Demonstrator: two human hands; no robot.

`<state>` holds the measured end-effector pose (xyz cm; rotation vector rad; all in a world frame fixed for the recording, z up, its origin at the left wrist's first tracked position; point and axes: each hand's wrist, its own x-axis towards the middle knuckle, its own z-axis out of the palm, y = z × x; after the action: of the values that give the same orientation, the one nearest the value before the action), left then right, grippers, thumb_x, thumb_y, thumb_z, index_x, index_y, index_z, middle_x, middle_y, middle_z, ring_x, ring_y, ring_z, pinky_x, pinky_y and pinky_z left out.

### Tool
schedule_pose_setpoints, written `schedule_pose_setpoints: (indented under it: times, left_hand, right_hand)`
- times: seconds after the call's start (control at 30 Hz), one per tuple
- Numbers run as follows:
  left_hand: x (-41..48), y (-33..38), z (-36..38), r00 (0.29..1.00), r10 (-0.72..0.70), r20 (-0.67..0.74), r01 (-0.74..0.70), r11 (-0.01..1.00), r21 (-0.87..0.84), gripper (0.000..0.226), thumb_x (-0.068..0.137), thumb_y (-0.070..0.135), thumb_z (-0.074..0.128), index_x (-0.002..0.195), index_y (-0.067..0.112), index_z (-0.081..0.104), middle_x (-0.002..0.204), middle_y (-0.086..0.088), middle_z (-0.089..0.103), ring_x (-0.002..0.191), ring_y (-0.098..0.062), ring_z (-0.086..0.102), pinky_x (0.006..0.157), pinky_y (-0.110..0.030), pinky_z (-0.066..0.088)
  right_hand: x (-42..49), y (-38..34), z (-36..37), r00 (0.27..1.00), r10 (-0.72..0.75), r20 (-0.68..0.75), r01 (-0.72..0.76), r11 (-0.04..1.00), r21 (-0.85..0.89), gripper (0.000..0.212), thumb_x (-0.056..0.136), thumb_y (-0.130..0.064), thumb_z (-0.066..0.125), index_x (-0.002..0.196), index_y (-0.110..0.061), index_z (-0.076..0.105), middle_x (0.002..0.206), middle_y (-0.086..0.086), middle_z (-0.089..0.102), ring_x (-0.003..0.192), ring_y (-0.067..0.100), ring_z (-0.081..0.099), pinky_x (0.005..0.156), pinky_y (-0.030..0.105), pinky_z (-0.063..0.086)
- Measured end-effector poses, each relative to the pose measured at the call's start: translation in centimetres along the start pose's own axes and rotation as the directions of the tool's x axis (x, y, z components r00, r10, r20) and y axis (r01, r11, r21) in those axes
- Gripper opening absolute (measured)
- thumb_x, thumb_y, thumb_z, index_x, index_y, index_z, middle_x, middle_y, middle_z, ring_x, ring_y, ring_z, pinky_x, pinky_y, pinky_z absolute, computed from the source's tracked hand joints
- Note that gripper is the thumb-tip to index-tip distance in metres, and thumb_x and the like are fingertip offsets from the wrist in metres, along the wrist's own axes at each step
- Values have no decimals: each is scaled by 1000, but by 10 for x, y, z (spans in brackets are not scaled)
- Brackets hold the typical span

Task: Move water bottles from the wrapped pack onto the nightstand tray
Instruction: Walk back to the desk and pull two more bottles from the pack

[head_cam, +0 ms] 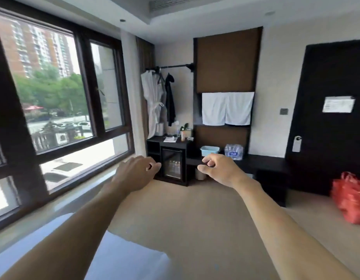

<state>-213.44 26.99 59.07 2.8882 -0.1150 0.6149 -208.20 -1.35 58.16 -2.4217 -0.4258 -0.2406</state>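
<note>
Carpet [195, 215] fills the middle and lower centre of the frame, an open stretch running from the white bed corner [122, 257] at the bottom up to the dark furniture along the far wall. A large window [54, 93] with dark frames bounds the left side, its pale sill [60, 201] slanting down toward the lower left. At the right edge a red bag [350, 199] sits on the floor beside a dark door [332, 118].

Against the far wall stands a dark cabinet with a glass-front minibar [172, 165], and a low dark bench [261, 163] extends to its right. On the bench the wrapped pack of water bottles [234, 151] stands right of centre, just beside a light blue tub [210, 152]. The pack carries a blue label, too blurred to read. A white notice [338, 104] on the door and a hanger tag [296, 144] below it also show nothing legible.

Both bare arms reach forward over the carpet. The left hand [137, 171] is loosely curled, fingers bent inward, holding nothing. The right hand [219, 169] is half open, thumb and fingers apart, also empty. Both hands are well apart from the pack.
</note>
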Motion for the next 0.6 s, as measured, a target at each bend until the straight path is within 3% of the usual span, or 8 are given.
schedule_pose_setpoints:
  times: [0.23,0.47,0.6]
  left_hand:
    - [174,114,101,987,146,67,-135,980,-146,43,99,61,30,93,34,64,99,7,71,95,-23,67,83,-43,53]
    - [338,148,198,963,252,95,-231,954,-191,45,99,60,33,102,31,67,106,7,72,100,-23,65,87,-44,52]
    - [450,153,244,932,328,153,-279,921,-272,42,97,64,31,91,35,62,102,9,68,98,-23,63,76,-39,45]
  right_hand:
    - [98,144,-70,983,149,-107,-152,988,-19,37,90,-49,65,118,-25,70,107,-4,67,98,15,64,83,27,45]
    - [219,237,-85,937,223,-270,-229,973,10,34,92,-44,63,118,-23,68,111,-4,66,99,13,62,83,29,46]
    - [303,282,-93,862,278,-424,-255,960,112,44,95,-45,60,128,-15,62,121,2,67,106,15,61,85,28,43]
